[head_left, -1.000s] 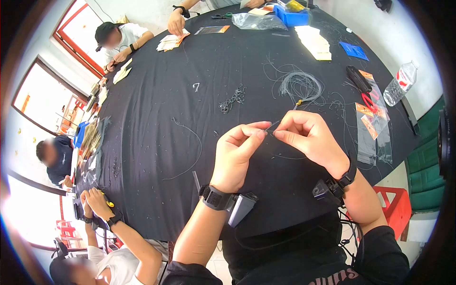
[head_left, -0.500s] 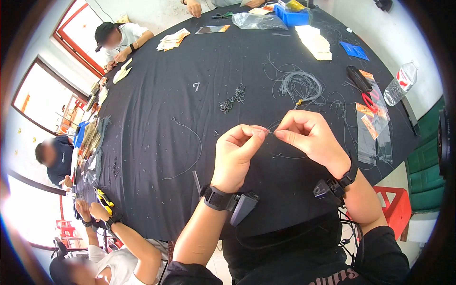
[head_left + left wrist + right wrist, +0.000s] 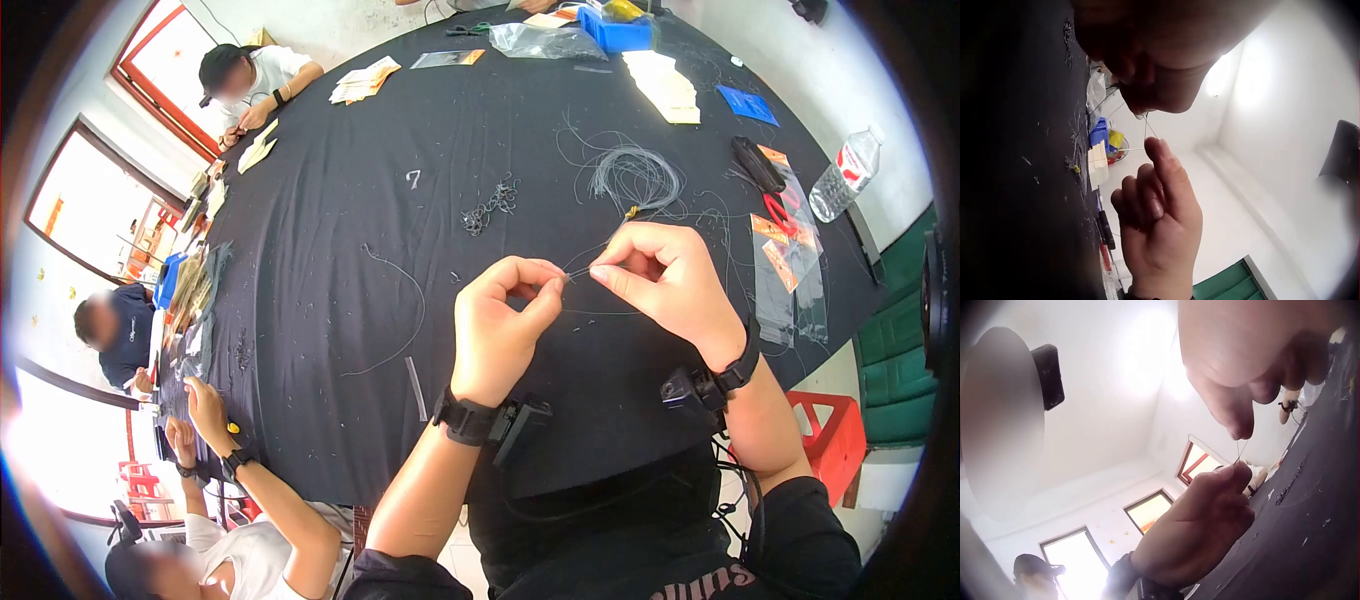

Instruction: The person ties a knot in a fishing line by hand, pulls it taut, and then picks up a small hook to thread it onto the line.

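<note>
In the head view my left hand (image 3: 497, 325) and right hand (image 3: 672, 290) meet above the black table, fingertips a short gap apart. Each pinches thin clear fishing line (image 3: 578, 273) between thumb and forefinger. Strands cross in the gap, as the left wrist view also shows with the line (image 3: 1146, 127) taut between the fingertips. Whether a hook sits in the left fingertips, I cannot tell. Beyond the right hand lies a coil of fishing line (image 3: 632, 172) bound with a yellow tie (image 3: 632, 212). A small heap of dark hooks (image 3: 488, 208) lies farther left.
A single curved line (image 3: 423, 300) lies left of my hands. Red-handled scissors (image 3: 779, 214), a black pouch (image 3: 757, 165), plastic packets (image 3: 790, 300) and a water bottle (image 3: 846, 175) are at the right. Paper cards (image 3: 661, 88) and a blue box (image 3: 615, 32) stand far back. Other people sit around the table (image 3: 330, 250).
My right hand has shifted slightly right and up, away from the left, widening the gap and showing more line. The left wrist has turned a little. A person across the table has drawn a hand back.
</note>
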Demonstrator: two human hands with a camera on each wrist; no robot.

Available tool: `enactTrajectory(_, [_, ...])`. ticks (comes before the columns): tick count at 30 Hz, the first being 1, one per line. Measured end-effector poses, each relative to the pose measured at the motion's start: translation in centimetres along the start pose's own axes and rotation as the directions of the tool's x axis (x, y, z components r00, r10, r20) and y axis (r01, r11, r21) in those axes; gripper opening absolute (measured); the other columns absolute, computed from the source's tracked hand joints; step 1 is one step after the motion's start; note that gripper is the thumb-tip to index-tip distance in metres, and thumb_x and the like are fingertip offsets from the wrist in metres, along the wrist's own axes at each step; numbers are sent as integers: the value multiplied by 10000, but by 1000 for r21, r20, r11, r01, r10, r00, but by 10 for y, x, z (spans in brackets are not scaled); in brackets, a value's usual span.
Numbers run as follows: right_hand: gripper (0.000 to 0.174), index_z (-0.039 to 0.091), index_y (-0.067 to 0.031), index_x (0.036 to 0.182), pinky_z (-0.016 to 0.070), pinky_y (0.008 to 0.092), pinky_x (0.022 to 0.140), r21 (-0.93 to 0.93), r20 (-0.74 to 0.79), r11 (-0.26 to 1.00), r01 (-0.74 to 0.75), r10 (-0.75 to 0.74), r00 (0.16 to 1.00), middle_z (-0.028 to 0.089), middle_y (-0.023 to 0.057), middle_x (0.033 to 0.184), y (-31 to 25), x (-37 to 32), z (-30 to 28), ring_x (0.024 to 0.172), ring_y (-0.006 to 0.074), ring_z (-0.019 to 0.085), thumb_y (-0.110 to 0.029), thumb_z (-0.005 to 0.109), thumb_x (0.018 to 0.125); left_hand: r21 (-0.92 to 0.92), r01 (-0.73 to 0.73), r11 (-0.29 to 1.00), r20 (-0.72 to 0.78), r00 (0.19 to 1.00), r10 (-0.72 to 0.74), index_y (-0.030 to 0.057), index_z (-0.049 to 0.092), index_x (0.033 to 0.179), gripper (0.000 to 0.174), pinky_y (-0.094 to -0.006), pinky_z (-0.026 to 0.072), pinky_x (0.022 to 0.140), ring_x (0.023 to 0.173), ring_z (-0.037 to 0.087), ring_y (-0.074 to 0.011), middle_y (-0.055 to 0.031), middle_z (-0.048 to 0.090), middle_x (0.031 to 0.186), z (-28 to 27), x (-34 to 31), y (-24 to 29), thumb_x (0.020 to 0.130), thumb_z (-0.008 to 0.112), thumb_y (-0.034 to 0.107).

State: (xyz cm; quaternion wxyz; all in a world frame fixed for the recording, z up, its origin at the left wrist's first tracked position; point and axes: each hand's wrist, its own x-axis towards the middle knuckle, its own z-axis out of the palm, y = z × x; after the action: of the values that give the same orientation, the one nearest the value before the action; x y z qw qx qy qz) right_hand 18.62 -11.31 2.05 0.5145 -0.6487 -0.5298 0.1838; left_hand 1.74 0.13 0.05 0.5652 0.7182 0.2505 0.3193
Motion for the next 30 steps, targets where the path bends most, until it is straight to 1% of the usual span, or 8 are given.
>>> enactTrajectory(7, [60, 688, -51, 833, 283, 247, 489, -6, -14, 1000, 15, -15, 1000, 427, -56, 544, 1, 1, -1, 513, 36, 360, -88, 735, 832, 123, -62, 991, 27, 998, 59, -3, 698, 928, 82, -214, 481, 701, 781, 605, -58, -27, 703, 927, 0, 0, -2, 866, 680, 47])
enactTrajectory(10, [60, 689, -52, 835, 280, 244, 490, -18, -18, 1000, 20, -21, 1000, 428, -58, 549, 4, 1, -1, 515, 34, 361, -90, 735, 832, 142, -68, 988, 49, 997, 61, -4, 698, 933, 90, -216, 482, 696, 770, 600, -60, -25, 700, 911, 0, 0, -4, 866, 677, 52])
enactTrajectory(13, [64, 685, -51, 832, 280, 242, 491, -20, -18, 1000, 19, -19, 1000, 432, -60, 553, 3, 2, -2, 518, 31, 362, -90, 735, 831, 113, -49, 992, 26, 999, 46, 27, 706, 885, 90, -273, 478, 677, 720, 574, -124, -44, 687, 827, 3, 0, -1, 806, 694, 67])
enactTrajectory(16, [68, 679, -49, 826, 281, 239, 492, -9, -19, 1000, 13, -14, 1000, 438, -60, 558, 5, 2, -2, 521, 29, 365, -86, 735, 829, 173, -88, 981, 101, 992, 71, -3, 696, 939, 101, -232, 486, 728, 776, 589, -69, -25, 697, 913, -1, 0, -1, 854, 675, 48])
enactTrajectory(19, [70, 675, -48, 821, 285, 236, 492, -12, -16, 1000, 9, -10, 1000, 442, -60, 563, 5, 2, -3, 524, 27, 369, -81, 736, 824, 184, -81, 980, 131, 990, 57, 1, 695, 938, 102, -237, 486, 746, 787, 587, -74, -27, 698, 921, -1, 0, 1, 849, 675, 46])
enactTrajectory(25, [71, 675, -50, 817, 293, 230, 493, -12, -3, 1000, -6, 6, 1000, 452, -65, 571, 6, 3, -4, 529, 22, 383, -81, 738, 819, 133, -86, 987, 149, 987, 66, 5, 689, 910, 71, -235, 485, 759, 797, 585, -75, -27, 702, 929, -1, 0, 3, 850, 677, 42])
enactTrajectory(27, [70, 679, -50, 818, 297, 226, 492, -2, 12, 1000, -21, 21, 1000, 467, -74, 581, 5, 3, -4, 533, 17, 390, -89, 737, 829, 67, -91, 994, 171, 982, 78, -1, 681, 905, 53, -232, 484, 765, 807, 586, -77, -38, 700, 947, -1, 0, 3, 860, 673, 27])
enactTrajectory(30, [81, 685, -43, 840, 329, 209, 513, 133, 106, 975, -175, 162, 981, 518, -88, 628, 5, 5, -7, 563, 6, 430, -108, 726, 865, -62, -63, 996, 186, 980, 73, -12, 667, 908, 33, -231, 482, 773, 822, 587, -83, -60, 695, 977, -1, -1, 1, 876, 660, -3])
